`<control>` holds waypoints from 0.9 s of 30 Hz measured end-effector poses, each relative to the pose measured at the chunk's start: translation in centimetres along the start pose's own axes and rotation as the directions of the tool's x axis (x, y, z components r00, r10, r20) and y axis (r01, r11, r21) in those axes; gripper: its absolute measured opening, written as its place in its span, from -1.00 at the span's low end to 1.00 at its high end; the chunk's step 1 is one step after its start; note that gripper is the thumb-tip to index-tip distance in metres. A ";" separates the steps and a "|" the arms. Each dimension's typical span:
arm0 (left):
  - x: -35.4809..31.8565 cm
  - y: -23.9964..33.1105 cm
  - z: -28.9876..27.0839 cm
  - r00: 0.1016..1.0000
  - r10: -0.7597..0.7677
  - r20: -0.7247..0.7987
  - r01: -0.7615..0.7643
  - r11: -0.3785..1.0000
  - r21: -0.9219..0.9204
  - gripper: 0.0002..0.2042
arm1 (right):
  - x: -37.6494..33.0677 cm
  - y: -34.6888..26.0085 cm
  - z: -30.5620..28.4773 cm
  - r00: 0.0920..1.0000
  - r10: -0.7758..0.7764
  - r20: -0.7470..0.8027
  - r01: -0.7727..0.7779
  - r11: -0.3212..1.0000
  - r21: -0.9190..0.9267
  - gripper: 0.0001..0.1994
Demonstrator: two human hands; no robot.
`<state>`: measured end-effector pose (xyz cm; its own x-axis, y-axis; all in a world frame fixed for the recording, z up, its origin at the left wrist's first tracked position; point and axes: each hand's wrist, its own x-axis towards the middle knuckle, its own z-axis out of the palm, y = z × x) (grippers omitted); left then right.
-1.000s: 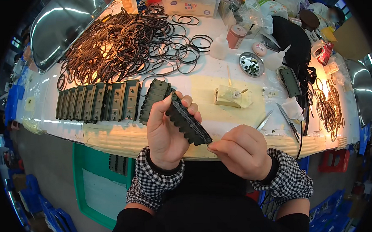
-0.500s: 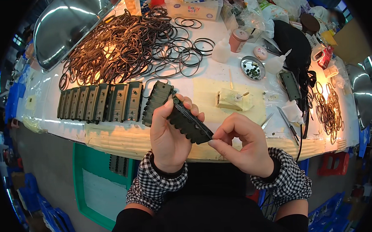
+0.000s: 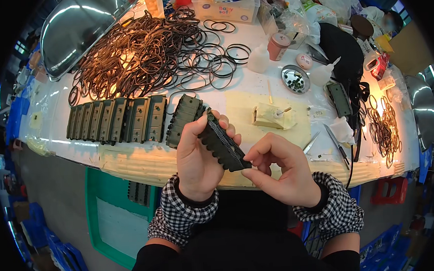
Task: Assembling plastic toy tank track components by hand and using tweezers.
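Note:
My left hand (image 3: 195, 168) is wrapped around a long dark green plastic part (image 3: 223, 147), held tilted with its lower end toward the right. One long side of the part is scalloped in a row of rounded bumps, and a black ribbed strip runs along it. My right hand (image 3: 287, 173) pinches the lower end of the part between thumb and forefinger. Just behind my left hand, another green part (image 3: 183, 118) lies on the table. To its left stands a row of similar olive-green parts (image 3: 114, 121), side by side.
A large heap of dark loops (image 3: 140, 51) covers the far left, beside a shiny metal lamp shade (image 3: 79, 32). On yellow paper sits a small block (image 3: 269, 115) with a brush. Tweezers (image 3: 311, 142), a pen-like tool (image 3: 337, 147) and a round dish (image 3: 295, 79) lie right. A green bin (image 3: 93, 213) stands below.
The lower end of the part has swung slightly down and right, tilting it more steeply. My right thumb and forefinger have spread a little around that end.

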<state>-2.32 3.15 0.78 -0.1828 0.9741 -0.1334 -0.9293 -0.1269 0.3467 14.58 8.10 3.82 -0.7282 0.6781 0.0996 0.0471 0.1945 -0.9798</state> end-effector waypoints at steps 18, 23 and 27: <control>-1.0 -1.8 0.4 0.974 0.214 0.068 -0.225 0.922 0.317 -0.82 | 0.8 -0.4 0.3 0.989 -0.145 -0.013 0.141 0.975 -0.172 -0.90; -1.2 -1.7 0.2 0.965 0.233 0.123 -0.263 0.883 0.388 -0.82 | 0.8 -0.1 0.7 0.995 0.009 -0.097 -0.008 1.000 0.016 -0.90; -1.5 -2.4 0.4 0.946 0.293 0.139 -0.324 0.816 0.479 -0.81 | 1.0 0.2 0.8 0.992 0.045 -0.119 -0.029 0.991 0.132 -0.90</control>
<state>0.29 2.05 0.53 -0.4009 0.9101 0.1047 -0.5460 -0.3291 0.7705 13.30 8.26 3.56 -0.6386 0.7658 0.0757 -0.0224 0.0798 -0.9966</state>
